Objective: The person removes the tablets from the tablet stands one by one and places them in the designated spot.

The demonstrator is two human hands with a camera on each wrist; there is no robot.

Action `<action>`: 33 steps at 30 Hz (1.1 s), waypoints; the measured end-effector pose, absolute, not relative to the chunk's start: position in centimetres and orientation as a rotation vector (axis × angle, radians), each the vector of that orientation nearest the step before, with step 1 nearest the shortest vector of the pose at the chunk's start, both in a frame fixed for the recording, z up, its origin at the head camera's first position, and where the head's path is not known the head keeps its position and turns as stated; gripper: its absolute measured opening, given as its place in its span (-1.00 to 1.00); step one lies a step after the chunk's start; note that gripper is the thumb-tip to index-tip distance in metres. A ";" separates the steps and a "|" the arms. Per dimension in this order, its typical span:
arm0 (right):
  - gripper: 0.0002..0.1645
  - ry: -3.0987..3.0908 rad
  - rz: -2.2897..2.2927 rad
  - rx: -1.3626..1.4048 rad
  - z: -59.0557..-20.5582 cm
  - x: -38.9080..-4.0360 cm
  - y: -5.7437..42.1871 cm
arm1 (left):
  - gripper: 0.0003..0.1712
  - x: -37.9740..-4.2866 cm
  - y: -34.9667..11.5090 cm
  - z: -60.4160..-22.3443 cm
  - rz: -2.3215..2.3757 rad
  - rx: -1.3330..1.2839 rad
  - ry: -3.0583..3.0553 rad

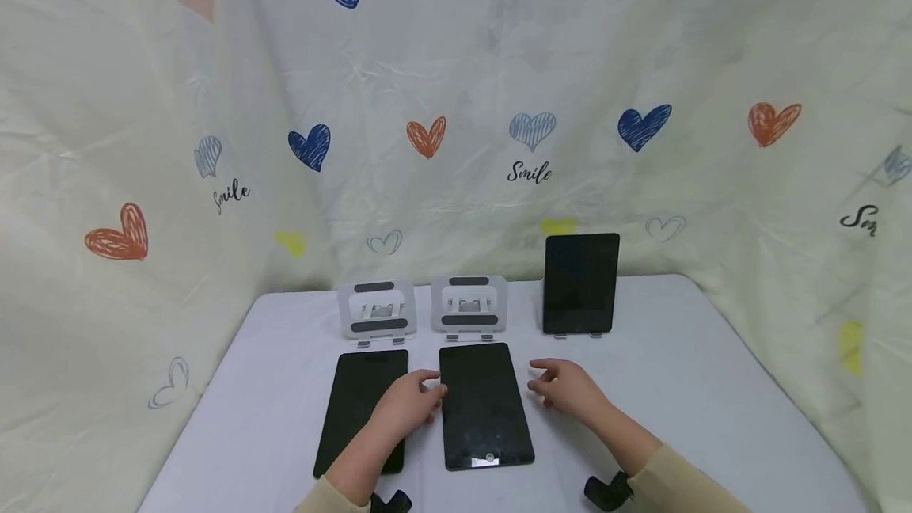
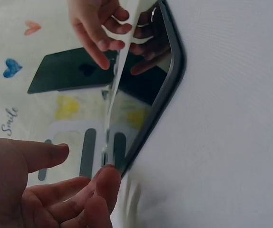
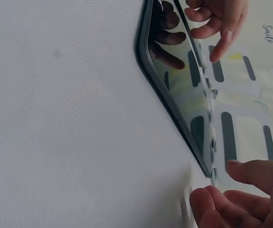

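A white table (image 1: 684, 370) stands before a pale cloth (image 1: 442, 46), which carries coloured hearts (image 1: 644, 129) and the word "Smile" (image 1: 530, 172).

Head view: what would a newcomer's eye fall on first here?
Probably the propped-up tablet, dark in front of the heart-printed backdrop at the back right. Next, the left hand and right hand, on either side of the middle tablet, which lies flat. Then two pale stands left of the propped-up one, and the left tablet, partly hidden by the left arm.
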State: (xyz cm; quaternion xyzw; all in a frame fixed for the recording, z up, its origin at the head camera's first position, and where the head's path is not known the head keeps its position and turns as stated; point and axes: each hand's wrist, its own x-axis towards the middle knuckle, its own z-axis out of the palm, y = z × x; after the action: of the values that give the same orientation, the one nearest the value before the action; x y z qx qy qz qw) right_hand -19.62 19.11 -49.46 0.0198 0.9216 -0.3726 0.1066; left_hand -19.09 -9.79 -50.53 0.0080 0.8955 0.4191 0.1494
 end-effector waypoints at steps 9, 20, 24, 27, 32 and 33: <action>-0.51 2.727 -1.179 -0.004 -49.5 -19.7 20.4 | -0.52 -19.4 -8.2 -50.2 1.223 0.081 2.669; -0.51 2.717 -1.230 -0.078 -48.9 -20.5 22.8 | -0.56 -19.7 -6.3 -49.7 1.247 0.133 2.687; -0.49 2.727 -1.234 -0.091 -48.5 -20.9 23.9 | -0.58 -20.1 -5.7 -49.9 1.240 0.145 2.714; -0.48 2.736 -1.240 -0.107 -48.1 -21.1 24.7 | -0.57 -20.4 -5.2 -49.9 1.255 0.157 2.719; -0.44 2.745 -1.258 -0.102 -47.5 -21.5 26.0 | -0.52 -20.9 -4.3 -49.5 1.324 0.179 2.708; -0.43 2.748 -1.261 -0.096 -47.4 -21.6 26.2 | -0.51 -21.1 -4.2 -49.4 1.334 0.184 2.709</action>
State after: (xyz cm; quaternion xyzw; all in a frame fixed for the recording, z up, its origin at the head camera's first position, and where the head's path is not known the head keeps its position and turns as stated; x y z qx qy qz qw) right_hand -21.55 26.18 -47.41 -0.0317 0.9069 -0.4160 0.0584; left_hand -21.08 -4.19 -49.43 0.0606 0.8940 0.4401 0.0580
